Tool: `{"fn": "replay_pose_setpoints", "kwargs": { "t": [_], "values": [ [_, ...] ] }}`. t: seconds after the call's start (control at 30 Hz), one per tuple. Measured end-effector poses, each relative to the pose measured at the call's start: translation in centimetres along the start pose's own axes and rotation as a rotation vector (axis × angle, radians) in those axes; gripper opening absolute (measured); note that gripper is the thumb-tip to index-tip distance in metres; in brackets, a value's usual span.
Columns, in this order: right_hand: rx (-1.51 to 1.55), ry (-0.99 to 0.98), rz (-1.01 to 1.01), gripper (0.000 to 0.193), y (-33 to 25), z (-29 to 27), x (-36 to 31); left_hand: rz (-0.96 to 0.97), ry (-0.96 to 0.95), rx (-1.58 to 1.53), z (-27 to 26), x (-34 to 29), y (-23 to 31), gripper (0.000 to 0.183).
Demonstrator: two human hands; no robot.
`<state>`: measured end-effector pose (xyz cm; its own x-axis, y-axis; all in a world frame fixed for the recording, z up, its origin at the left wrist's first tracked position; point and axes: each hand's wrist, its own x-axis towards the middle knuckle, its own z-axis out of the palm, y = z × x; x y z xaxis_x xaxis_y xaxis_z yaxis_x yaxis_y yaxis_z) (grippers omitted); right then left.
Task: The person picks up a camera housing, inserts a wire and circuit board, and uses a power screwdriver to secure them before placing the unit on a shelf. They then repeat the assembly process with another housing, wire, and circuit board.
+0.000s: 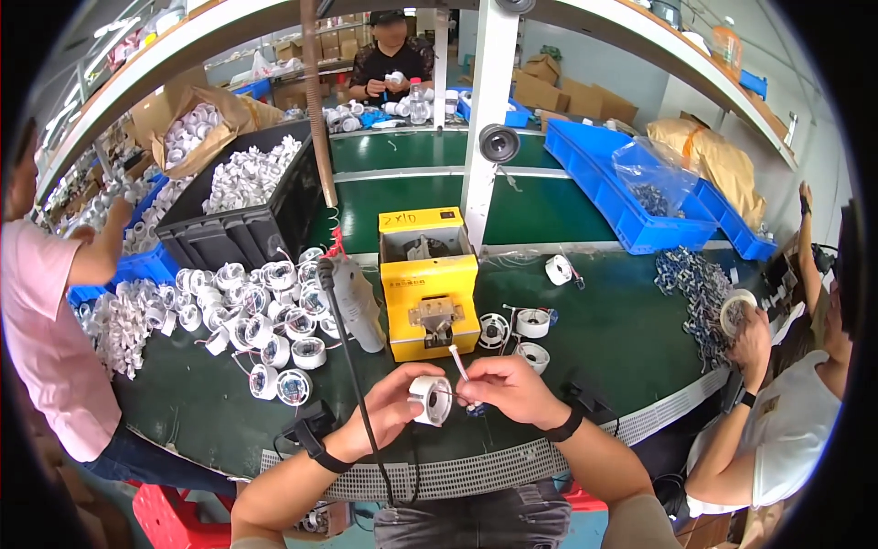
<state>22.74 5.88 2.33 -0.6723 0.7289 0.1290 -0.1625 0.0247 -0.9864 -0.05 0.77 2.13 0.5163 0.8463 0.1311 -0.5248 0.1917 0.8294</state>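
Observation:
My left hand [395, 403] is closed around a white round housing [422, 399], its open face turned to the right. Close beside it my right hand [508, 392] pinches a thin wire lead with a white plug end [458, 360] sticking up. Below those fingers hangs a small blue circuit board [475, 410]. Whether the lead is joined to the housing I cannot tell. Just beyond both hands stands a yellow machine [402, 320] with a metal head at its front. Right of it lie a few more white housings [532, 322].
Many white housings with wires [274, 320] cover the bench's left. Behind them is a black crate [229, 240] of white parts. A dark cable [352, 357] crosses my left forearm. Blue trays [631, 215] and piled circuit boards [690, 302] lie right. Co-workers sit at both sides and opposite.

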Motion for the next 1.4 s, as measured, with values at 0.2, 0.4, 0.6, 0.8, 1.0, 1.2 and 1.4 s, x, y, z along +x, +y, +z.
{"fn": "replay_pose_setpoints", "kwargs": {
  "t": [0.2, 0.4, 0.6, 0.8, 1.0, 1.2, 1.4],
  "values": [
    [-0.324, 0.064, -0.22, 0.014, -0.3, 2.1, 0.0, -0.136, 0.219, -0.041, 0.1, 0.5, -0.6, 0.047],
    [-0.567, 0.221, -0.231, 0.018, 0.3, 3.3, 0.1, -0.155, 0.244, -0.119, -0.4, 0.5, -0.8, 0.041],
    [-0.641, 0.312, -0.248, 0.015, 0.1, 4.1, -0.1, -0.168, 0.192, -0.104, 0.3, 0.8, -1.0, 0.042],
    [-0.729, 0.472, -0.361, 0.013, -1.4, 4.0, -0.1, -0.065, 0.245, -0.167, -0.1, 0.3, -1.3, 0.034],
    [-0.943, 0.346, -0.544, 0.021, -1.4, 2.5, -0.8, 0.015, 0.241, -0.203, -0.3, 0.4, -1.2, 0.037],
    [-0.348, 0.228, -0.267, 0.024, -0.5, 3.1, -0.3, 0.063, 0.064, -0.212, 0.3, 0.6, -1.0, 0.045],
    [-0.212, 0.343, -0.111, 0.017, -0.2, 4.1, -0.6, 0.063, 0.02, -0.17, 0.8, 0.5, -1.3, 0.051]
  ]
}}
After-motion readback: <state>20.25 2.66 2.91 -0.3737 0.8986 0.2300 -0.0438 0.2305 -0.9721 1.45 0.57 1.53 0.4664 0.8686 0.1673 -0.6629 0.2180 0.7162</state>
